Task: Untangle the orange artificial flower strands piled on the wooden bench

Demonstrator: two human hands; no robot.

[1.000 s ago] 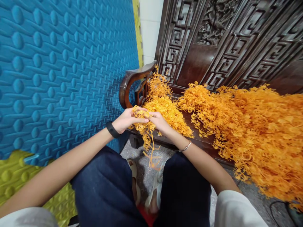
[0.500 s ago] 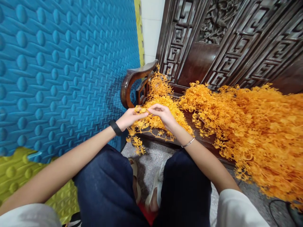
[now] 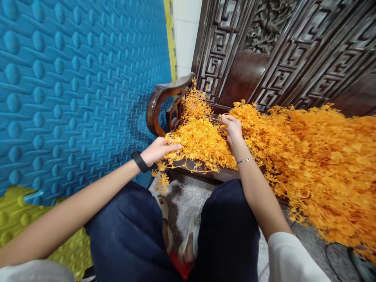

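Observation:
My left hand (image 3: 160, 150) is closed, thumb against fingers, around a yellow-orange plastic flower sprig (image 3: 162, 182) whose blossoms show above and below the hand. It hovers at the near left edge of a small heap of loose orange plastic flower pieces (image 3: 202, 141) on the wooden seat. My right hand (image 3: 233, 129) is between that heap and a far larger pile of orange plastic sprigs (image 3: 317, 156). Its thumb and fingertips are pinched together. Whatever lies between them is too small to make out.
The dark carved wooden bench has a curved armrest (image 3: 154, 105) at its left end and an openwork backrest (image 3: 246, 74) behind. A blue foam mat (image 3: 73, 86) stands at the left, yellow-green matting (image 3: 70, 250) below it. A cable (image 3: 329, 258) lies at the lower right.
My right hand has moved away from my left hand, up and right to the gap between the two piles. My left hand keeps the sprig and has shifted slightly left and down.

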